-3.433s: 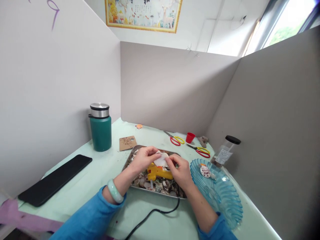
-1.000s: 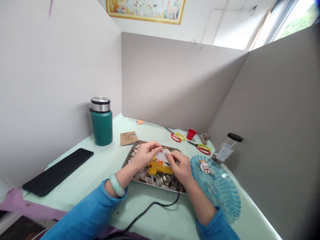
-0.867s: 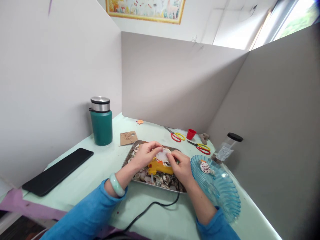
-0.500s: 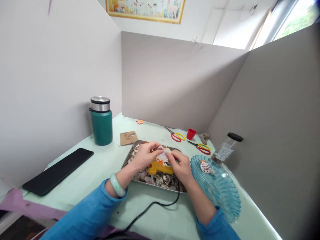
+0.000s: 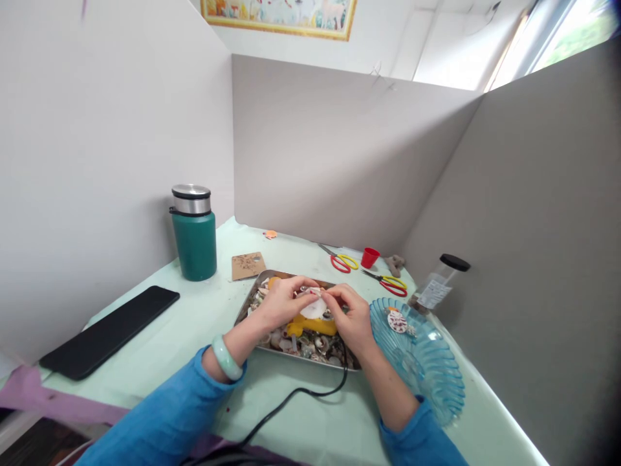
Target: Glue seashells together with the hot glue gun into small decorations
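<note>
Both my hands are held together over a metal tray (image 5: 252, 296) filled with several small seashells. My left hand (image 5: 277, 304) and my right hand (image 5: 352, 317) pinch a flat white shell (image 5: 313, 308) between their fingertips. Something tiny sits on the shell's top edge; I cannot make it out. Under the shell a yellow glue gun (image 5: 310, 325) lies on the shells in the tray, and its black cord (image 5: 291, 408) runs toward me over the table.
A blue ribbed glass dish (image 5: 427, 369) with a decorated shell stands right of the tray. Behind are two pairs of scissors (image 5: 343, 261), a red cup (image 5: 369, 257) and a black-lidded jar (image 5: 439, 285). A green flask (image 5: 194, 233), cardboard piece (image 5: 248, 265) and black phone (image 5: 109, 330) are left.
My fingertips have shifted along the white shell's top edge, and the shell now lies flatter over the glue gun. The view has tilted slightly down.
</note>
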Motion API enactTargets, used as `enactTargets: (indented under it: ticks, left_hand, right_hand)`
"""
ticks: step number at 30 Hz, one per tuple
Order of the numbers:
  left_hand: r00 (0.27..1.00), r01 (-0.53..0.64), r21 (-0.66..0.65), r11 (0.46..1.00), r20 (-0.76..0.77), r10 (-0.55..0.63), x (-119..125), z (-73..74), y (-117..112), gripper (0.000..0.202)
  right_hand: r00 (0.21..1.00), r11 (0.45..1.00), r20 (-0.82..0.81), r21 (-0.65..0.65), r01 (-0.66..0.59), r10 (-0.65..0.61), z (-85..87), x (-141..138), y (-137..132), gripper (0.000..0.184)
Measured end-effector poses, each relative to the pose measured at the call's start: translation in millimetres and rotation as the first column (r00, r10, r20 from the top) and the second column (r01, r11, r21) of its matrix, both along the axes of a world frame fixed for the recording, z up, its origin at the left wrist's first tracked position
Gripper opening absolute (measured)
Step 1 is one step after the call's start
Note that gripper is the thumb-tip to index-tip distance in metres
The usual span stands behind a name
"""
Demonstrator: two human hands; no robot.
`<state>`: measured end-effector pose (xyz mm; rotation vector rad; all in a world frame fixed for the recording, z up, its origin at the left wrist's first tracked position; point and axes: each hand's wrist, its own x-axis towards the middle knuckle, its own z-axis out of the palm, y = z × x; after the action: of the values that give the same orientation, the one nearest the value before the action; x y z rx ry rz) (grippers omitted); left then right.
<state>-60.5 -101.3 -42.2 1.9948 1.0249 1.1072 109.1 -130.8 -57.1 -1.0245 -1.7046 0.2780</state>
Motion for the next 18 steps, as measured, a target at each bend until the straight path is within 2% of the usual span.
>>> enactTargets:
  ticks: [2, 7, 10, 15, 18]
  left_hand:
    - [0.998, 0.010, -0.071, 0.997, 0.070, -0.005, 0, -1.2, 2, 0.027]
    - [0.950, 0.183, -0.204, 0.962, 0.288, -0.120, -1, -1.6, 4, 0.028]
    - [0.939, 0.213, -0.252, 0.944, 0.320, -0.127, -1, 0.4, 3, 0.028]
    - [0.924, 0.254, -0.256, 0.933, 0.349, -0.156, 1, 5.9, -2, 0.027]
    - [0.912, 0.307, -0.301, 0.903, 0.364, -0.188, 1, 8.8, -7, 0.030]
  right_hand:
    - [1.000, 1.000, 0.003, -0.007, -0.010, 0.010, -0.1, 0, 0, 0.019]
    - [0.999, 0.999, 0.004, -0.008, -0.048, 0.048, -2.8, 1, 2, 0.019]
    - [0.998, 0.998, -0.004, 0.005, -0.058, 0.058, -3.7, 2, 3, 0.021]
    - [0.997, 0.997, -0.010, 0.007, -0.072, 0.072, -2.0, 2, 1, 0.021]
    - [0.996, 0.996, 0.005, -0.001, -0.091, 0.091, -1.0, 1, 0, 0.022]
